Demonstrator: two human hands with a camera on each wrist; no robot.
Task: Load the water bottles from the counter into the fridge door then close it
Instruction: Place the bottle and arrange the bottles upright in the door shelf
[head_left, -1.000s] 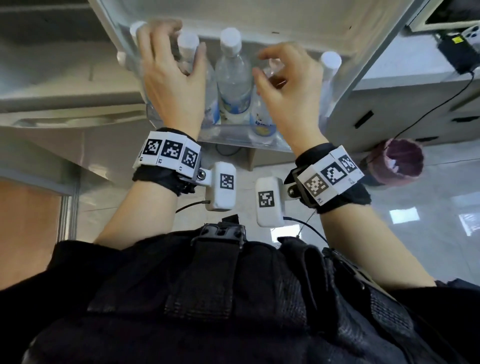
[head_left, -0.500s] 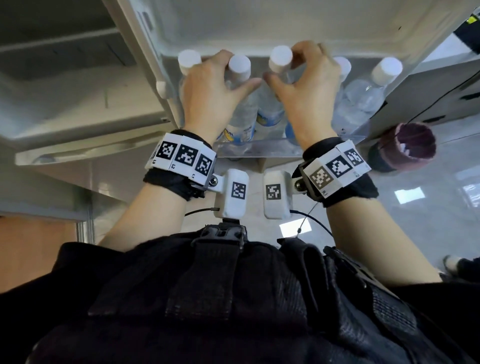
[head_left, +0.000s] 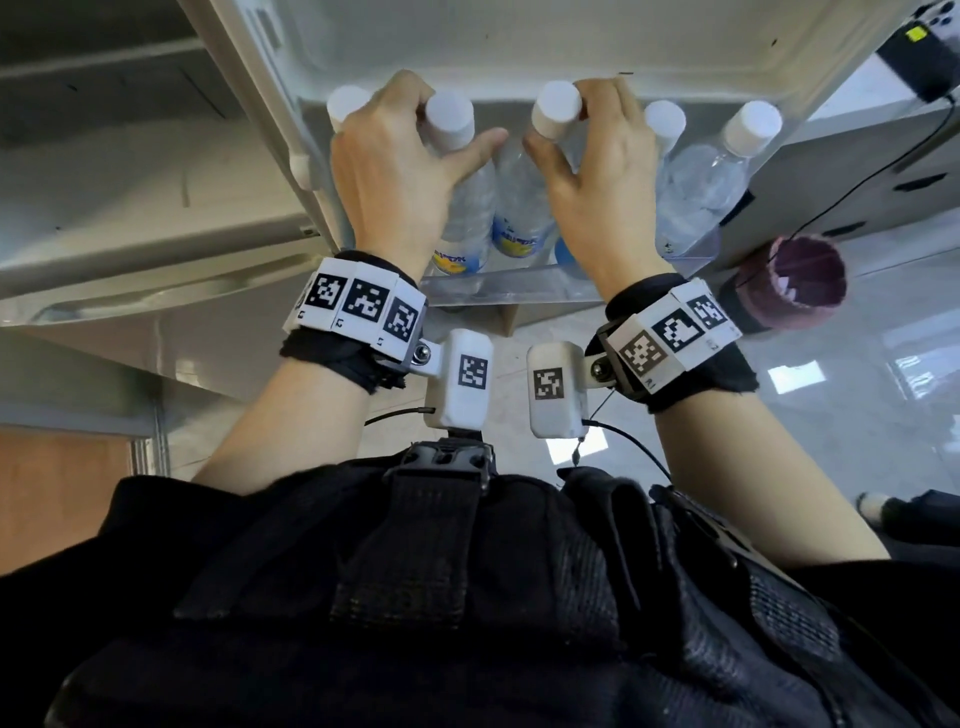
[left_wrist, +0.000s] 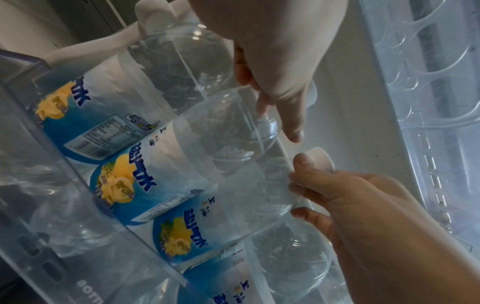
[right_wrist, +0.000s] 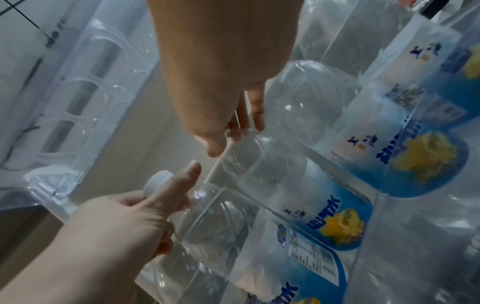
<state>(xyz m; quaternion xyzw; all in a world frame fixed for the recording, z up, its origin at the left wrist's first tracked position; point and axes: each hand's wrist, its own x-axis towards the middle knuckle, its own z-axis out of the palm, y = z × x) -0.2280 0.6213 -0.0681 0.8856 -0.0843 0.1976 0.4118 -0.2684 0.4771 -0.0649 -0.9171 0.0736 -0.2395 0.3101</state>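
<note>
Several clear water bottles with white caps and blue-and-yellow labels stand in a row in the fridge door shelf (head_left: 509, 291), behind its clear front wall (left_wrist: 64, 185). My left hand (head_left: 410, 150) grips the neck of one middle bottle (head_left: 467, 208), just below its cap (head_left: 449, 122). My right hand (head_left: 597, 156) grips the neighbouring bottle (head_left: 519, 208) under its cap (head_left: 556, 109). My thumbs nearly touch. In the left wrist view my right hand (left_wrist: 350, 195) wraps its fingers round a bottle shoulder. The right wrist view has my left hand (right_wrist: 124, 222) curled round a neck below a cap (right_wrist: 158, 183).
The fridge door liner (head_left: 519, 41) rises behind the bottles, with a clear egg tray (left_wrist: 428, 82) higher up. The fridge body (head_left: 130, 182) lies to the left. A bin with a purple liner (head_left: 789, 283) stands on the floor at right, below a counter (head_left: 831, 171) with a black device (head_left: 919, 62).
My left hand has moved right from the bottles at the shelf's left end to a middle bottle. My right hand, loose above a bottle before, now grips a neck. The hands are closer together.
</note>
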